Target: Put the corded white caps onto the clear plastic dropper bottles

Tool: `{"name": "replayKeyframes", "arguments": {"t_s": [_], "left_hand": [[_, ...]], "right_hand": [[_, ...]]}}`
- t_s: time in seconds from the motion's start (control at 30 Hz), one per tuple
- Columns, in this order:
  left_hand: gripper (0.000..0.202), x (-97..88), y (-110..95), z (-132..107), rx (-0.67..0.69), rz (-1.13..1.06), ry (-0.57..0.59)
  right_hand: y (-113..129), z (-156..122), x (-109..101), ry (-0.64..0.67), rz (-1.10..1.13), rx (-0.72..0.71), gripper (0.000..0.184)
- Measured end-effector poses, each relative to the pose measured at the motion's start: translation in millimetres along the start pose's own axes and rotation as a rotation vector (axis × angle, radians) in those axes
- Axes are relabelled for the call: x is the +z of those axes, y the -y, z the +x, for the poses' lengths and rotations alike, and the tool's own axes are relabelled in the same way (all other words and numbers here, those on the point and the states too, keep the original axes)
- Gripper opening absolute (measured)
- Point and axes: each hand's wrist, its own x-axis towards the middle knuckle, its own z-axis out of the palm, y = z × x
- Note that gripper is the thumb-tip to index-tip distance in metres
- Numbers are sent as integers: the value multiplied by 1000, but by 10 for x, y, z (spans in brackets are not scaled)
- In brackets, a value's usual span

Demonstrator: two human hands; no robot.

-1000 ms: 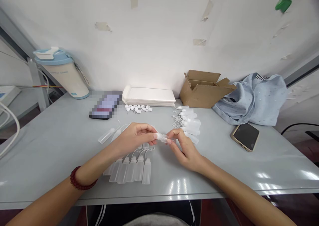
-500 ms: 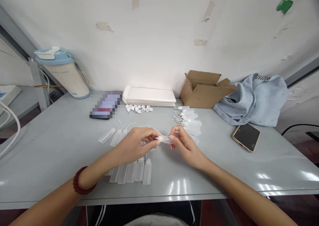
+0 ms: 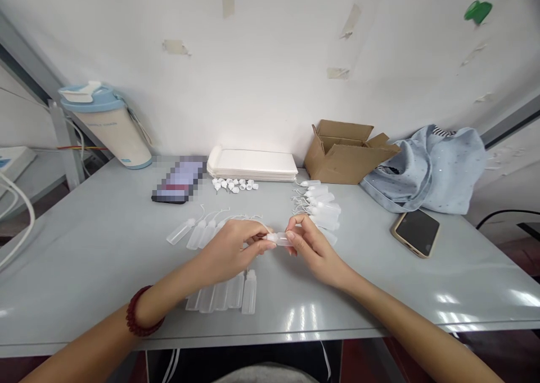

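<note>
Between my two hands a small translucent plastic bottle (image 3: 283, 239) lies sideways above the table. My right hand (image 3: 317, 253) pinches its body between thumb and fingers. The fingers of my left hand (image 3: 228, 251) are closed on the white cap (image 3: 271, 237) at the bottle's neck; part of the cap is hidden by them. Under and behind my left hand is a row of similar bottles (image 3: 196, 234) with thin white strings at their tops. Nearer the front edge stands out another row of bottles (image 3: 249, 294), partly covered by my left forearm.
Loose white caps (image 3: 233, 185) lie before a stack of white envelopes (image 3: 257, 162). Beyond my right hand is a pile of bottles (image 3: 325, 207) with strings. A cardboard box (image 3: 346, 161), blue cloth bag (image 3: 442, 169), two phones (image 3: 417, 232) and a tumbler (image 3: 113, 130) surround the work area.
My left hand has shifted slightly toward the bottle, and its fingers now cover the cap end differently. My right hand keeps its pinch on the body in nearly the same place.
</note>
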Motion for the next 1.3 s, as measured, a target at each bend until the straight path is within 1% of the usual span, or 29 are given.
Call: {"name": "replayKeyframes", "arguments": {"t_s": [0.07, 0.1, 0.13, 0.23, 0.33, 0.4, 0.47, 0.53, 0.63, 0.67, 0.7, 0.77, 0.83, 0.9, 1.03, 1.07, 1.2, 1.3], "left_hand": [[17, 39, 25, -12, 115, 71, -81], [16, 51, 31, -15, 145, 85, -105], [16, 57, 30, -15, 147, 83, -111], [20, 33, -4, -3, 43, -4, -46], [32, -17, -55, 8, -75, -69, 27], [37, -34, -73, 9, -119, -61, 56], [40, -28, -68, 6, -119, -39, 78], [40, 4, -36, -2, -33, 25, 65], [32, 84, 58, -26, 173, 170, -32], [28, 111, 93, -36, 220, 202, -60], [24, 134, 123, -45, 249, 221, -79], [22, 158, 156, -56, 267, 232, -90], [20, 147, 139, -48, 242, 218, -95], [20, 109, 79, -27, 176, 175, -62], [39, 37, -68, 8, -25, 29, 120], [42, 31, -94, 8, -65, -7, 148], [44, 34, -132, -10, -148, -119, 195], [43, 29, -110, -10, -207, -254, 185]], "right_hand": [[2, 10, -16, 21, 48, 43, 18], [3, 15, -21, 28, 68, 59, 19], [5, 19, -23, 32, 84, 69, 19], [11, 24, -19, 33, 93, 73, 20], [21, 18, -12, 32, 74, 50, 20], [27, 10, -12, 31, 57, 39, 19], [28, 5, -15, 31, 53, 42, 20], [27, 4, -19, 34, 76, 57, 20], [18, 20, -25, 51, 163, 110, 22], [15, 29, -27, 59, 199, 130, 23], [11, 38, -29, 65, 235, 148, 24], [5, 54, -33, 69, 286, 171, 26], [1, 62, -36, 69, 307, 182, 26], [-1, 61, -37, 75, 302, 177, 26], [4, 38, -33, 88, 227, 141, 24], [9, 31, -31, 90, 205, 132, 23], [41, 11, -25, 109, 171, 122, 23], [48, 8, -19, 90, 96, 80, 21]]}}
